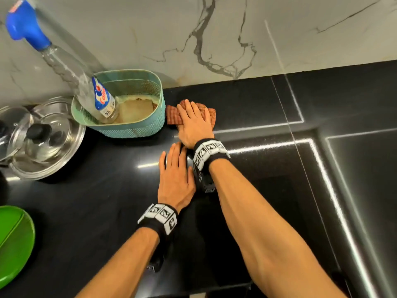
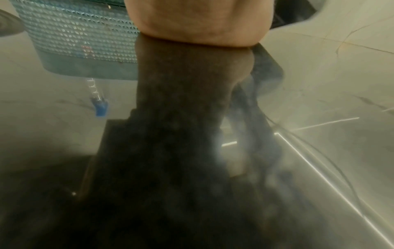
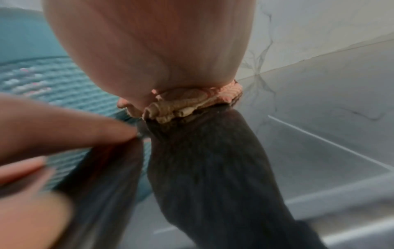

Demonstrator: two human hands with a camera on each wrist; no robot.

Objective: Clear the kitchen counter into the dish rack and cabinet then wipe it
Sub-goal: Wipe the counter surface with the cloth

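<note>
cloth (image 1: 208, 112) soft, limp, bunches | right hand (image 1: 194, 125) flat, pressing it by surface (image 1: 86, 211) back edge | left hand (image 1: 176, 179) flat, empty

Teal basket (image 1: 137, 125) blocks left; black counter (image 1: 268, 108) open right.

Right hand (image 1: 194, 123) is covering most of the cloth (image 1: 171, 116); only its edges are showing beyond the fingers. Left of both hands, the green plate (image 1: 15, 239) and steel pot (image 1: 43, 143) are being cut off by the head view's edge. Left wrist view is reading dark and blurred over the tabletop (image 2: 64, 210); fingers not discernible there.
</note>
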